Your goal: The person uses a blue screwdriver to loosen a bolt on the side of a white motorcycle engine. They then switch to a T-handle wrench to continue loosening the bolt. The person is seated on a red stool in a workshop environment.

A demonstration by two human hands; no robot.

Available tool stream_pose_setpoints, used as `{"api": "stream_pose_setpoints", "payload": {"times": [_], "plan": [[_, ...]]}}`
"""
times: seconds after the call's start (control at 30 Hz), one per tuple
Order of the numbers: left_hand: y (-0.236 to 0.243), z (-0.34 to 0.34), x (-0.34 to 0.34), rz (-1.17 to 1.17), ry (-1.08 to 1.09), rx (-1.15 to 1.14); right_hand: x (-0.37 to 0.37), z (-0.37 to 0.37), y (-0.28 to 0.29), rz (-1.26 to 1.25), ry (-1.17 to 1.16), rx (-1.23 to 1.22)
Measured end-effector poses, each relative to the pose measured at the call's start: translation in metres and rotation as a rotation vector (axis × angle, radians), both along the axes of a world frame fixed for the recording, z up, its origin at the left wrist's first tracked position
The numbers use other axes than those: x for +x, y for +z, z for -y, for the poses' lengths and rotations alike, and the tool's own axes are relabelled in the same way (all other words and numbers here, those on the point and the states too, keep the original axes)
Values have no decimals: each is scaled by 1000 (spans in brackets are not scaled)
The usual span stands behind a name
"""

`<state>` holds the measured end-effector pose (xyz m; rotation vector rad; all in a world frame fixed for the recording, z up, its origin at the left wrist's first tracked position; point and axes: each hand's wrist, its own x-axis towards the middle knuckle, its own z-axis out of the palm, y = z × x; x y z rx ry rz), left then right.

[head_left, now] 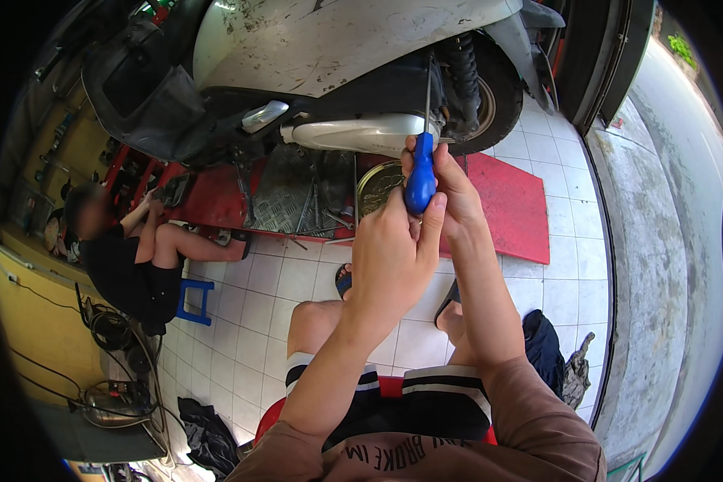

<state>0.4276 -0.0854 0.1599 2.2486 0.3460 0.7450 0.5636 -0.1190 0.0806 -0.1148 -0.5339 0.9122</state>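
A blue-handled screwdriver (420,178) points forward between the hands (387,245).

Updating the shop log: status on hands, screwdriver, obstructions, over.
Right hand gripping blue screwdriver; left hand closed at handle end. Shaft toward scooter; tip contact unclear. Nothing visibly blocking the handle.

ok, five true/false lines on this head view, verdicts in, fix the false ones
1. The left grip and right grip are both at the screwdriver. True.

2. The screwdriver's handle is red. False: it is blue.

3. The screwdriver's shaft points away from the wearer, toward the scooter. True.

4. The co-worker at the picture's left is standing. False: that person is seated low, at a blue stool.

5. The red platform lies between the wearer's feet and the scooter's wheel as seen in the picture. True.

6. The wheel is off the scooter. False: it is in place beside the black coil shock.
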Motion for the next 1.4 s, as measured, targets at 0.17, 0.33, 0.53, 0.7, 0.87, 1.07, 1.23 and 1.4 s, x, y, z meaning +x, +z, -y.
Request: {"api": "stream_pose_setpoints", "payload": {"times": [0.17,0.33,0.53,0.7,0.87,1.07,1.23,1.4], "plan": [[-6,-5,-3,-69,14,-177,3,-2,3,145,33,77],[2,-5,-5,-16,17,36,17,-11,-24,104,68,100],[0,-4,-4,17,21,-129,-6,1,13,102,-54,-70],[2,-3,-3,-6,34,50,3,-1,-7,65,2,-27],[-2,-4,-2,31,59,-99,-1,5,9,169,-24,-79],[-7,-3,-4,31,95,130,8,2,-2,222,-44,-117],[-2,-3,-6,-72,107,52,-7,10,21,201,-79,-133],[5,-3,-6,-129,84,105,2,6,8,213,-54,-68]]}}
